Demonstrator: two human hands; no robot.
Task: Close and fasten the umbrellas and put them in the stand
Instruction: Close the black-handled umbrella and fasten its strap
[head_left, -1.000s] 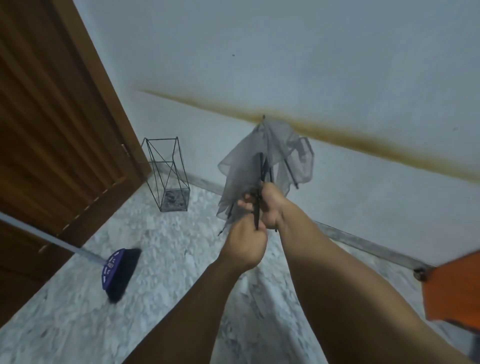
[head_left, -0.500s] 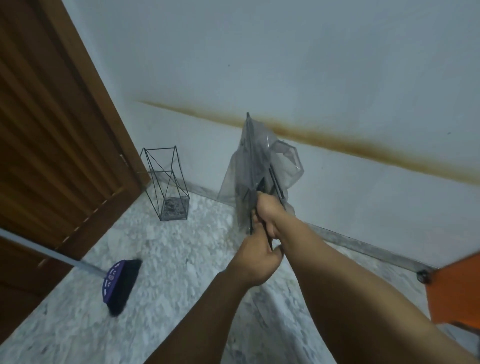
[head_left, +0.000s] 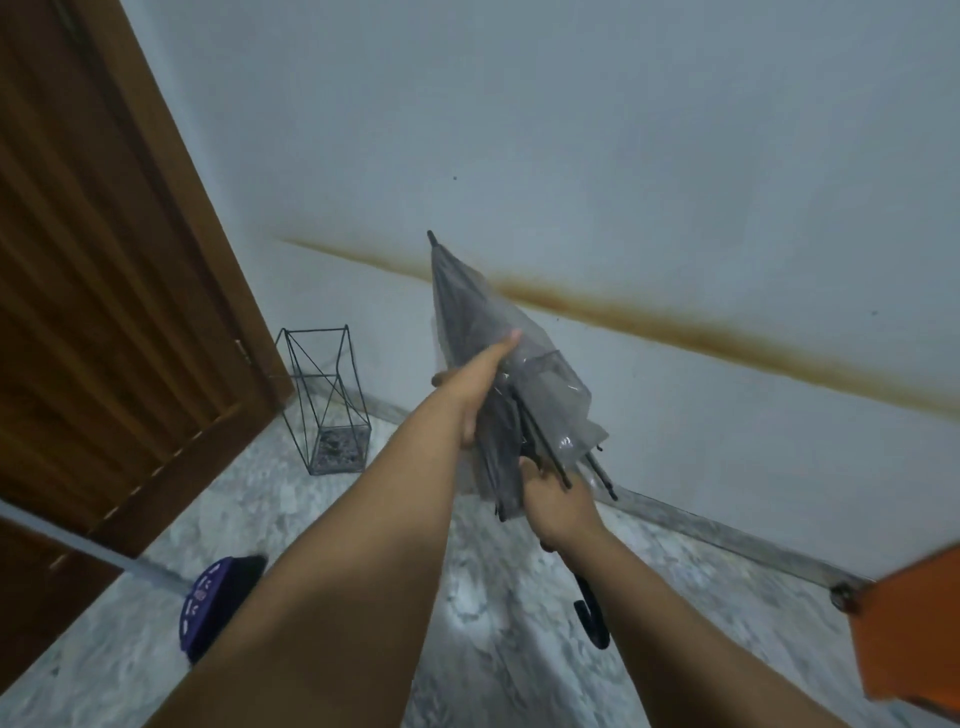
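Two hands (head_left: 553, 501) hold one collapsed, unfastened translucent grey umbrella (head_left: 514, 374).

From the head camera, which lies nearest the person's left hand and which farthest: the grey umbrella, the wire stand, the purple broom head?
1. Grey translucent umbrella: the left hand wraps its canopy.
2. Black wire umbrella stand: to the left, on the floor by the wall.
3. Purple broom head: low left, on the marble floor.

Both arms outstretched: left hand (head_left: 480, 384) wrapped around the folded umbrella (head_left: 498, 364) canopy, right hand (head_left: 553, 506) gripping its shaft.
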